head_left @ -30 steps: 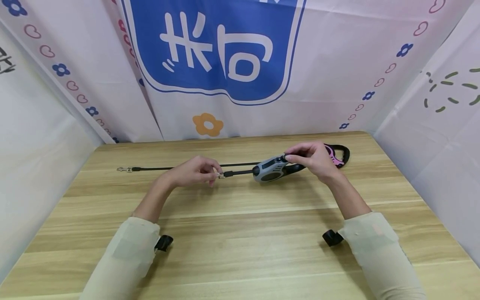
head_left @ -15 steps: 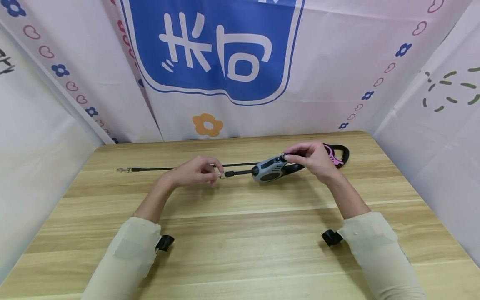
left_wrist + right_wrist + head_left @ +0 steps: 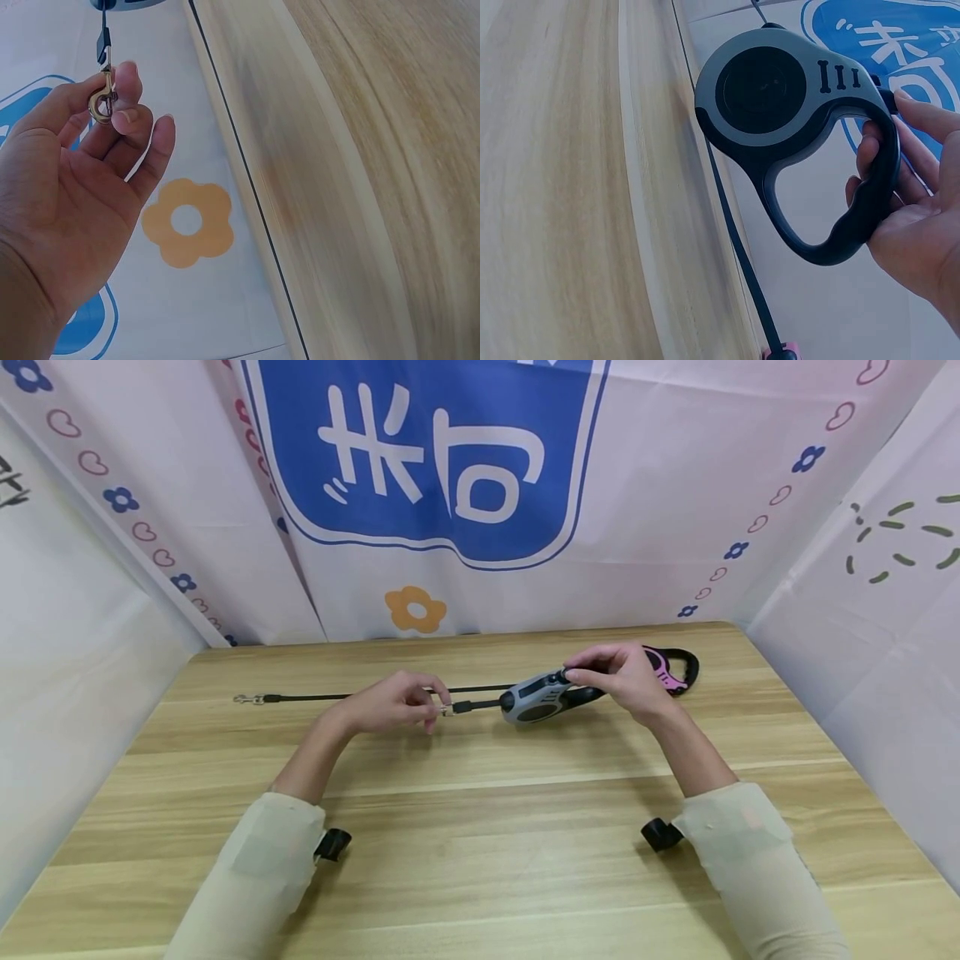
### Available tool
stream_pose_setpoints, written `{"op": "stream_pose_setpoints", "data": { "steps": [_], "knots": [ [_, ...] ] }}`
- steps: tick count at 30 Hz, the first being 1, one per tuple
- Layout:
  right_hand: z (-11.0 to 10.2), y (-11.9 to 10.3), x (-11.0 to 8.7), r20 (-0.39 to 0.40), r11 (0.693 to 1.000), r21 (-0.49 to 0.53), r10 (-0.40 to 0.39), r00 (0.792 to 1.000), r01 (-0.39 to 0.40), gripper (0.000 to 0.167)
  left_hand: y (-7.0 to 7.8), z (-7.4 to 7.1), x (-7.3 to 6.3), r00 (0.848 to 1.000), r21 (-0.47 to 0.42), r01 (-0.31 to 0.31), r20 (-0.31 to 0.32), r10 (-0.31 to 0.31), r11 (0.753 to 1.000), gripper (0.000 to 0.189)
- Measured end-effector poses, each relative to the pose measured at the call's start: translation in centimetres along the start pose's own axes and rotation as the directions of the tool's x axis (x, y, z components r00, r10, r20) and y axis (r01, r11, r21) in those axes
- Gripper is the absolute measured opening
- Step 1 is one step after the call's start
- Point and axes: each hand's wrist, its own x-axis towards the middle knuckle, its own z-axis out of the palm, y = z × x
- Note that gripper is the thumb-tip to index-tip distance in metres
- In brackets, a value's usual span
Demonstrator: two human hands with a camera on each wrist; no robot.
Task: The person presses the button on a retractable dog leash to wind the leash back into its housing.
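Observation:
My left hand [image 3: 390, 702] pinches a metal snap hook [image 3: 96, 112] between thumb and fingers at the table's centre-left. From the hook a short black cord [image 3: 482, 704] runs right into a grey and black retractable dog leash [image 3: 536, 700]. My right hand [image 3: 628, 681] holds that leash by its black loop handle [image 3: 881, 176], fingers curled round the grip. In the right wrist view the thumb [image 3: 922, 112] lies at the black button on the top of the handle. Bone-shaped marks show on the grey casing.
Behind lies a second leash, pink and black [image 3: 666, 670], partly hidden by the right hand. Its black cord [image 3: 307, 697] stretches left along the wooden table [image 3: 480, 860] to a metal snap hook [image 3: 247, 699]. Printed white cloth [image 3: 660, 510] hangs round the table.
My hands have come slightly closer together, the left edging right and the right edging left with the grey leash. The cord between hook and casing shows a little shorter.

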Motion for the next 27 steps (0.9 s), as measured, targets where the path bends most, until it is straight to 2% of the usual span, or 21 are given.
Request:
{"op": "stream_pose_setpoints", "data": {
  "steps": [27],
  "knots": [
    [0.83,-0.05,0.18,0.013,1.0,0.024,-0.014,1.0,0.014,0.014,0.03,0.44,1.0,1.0,0.003,-0.008,0.017,0.008,1.0,0.019]
  ]
}}
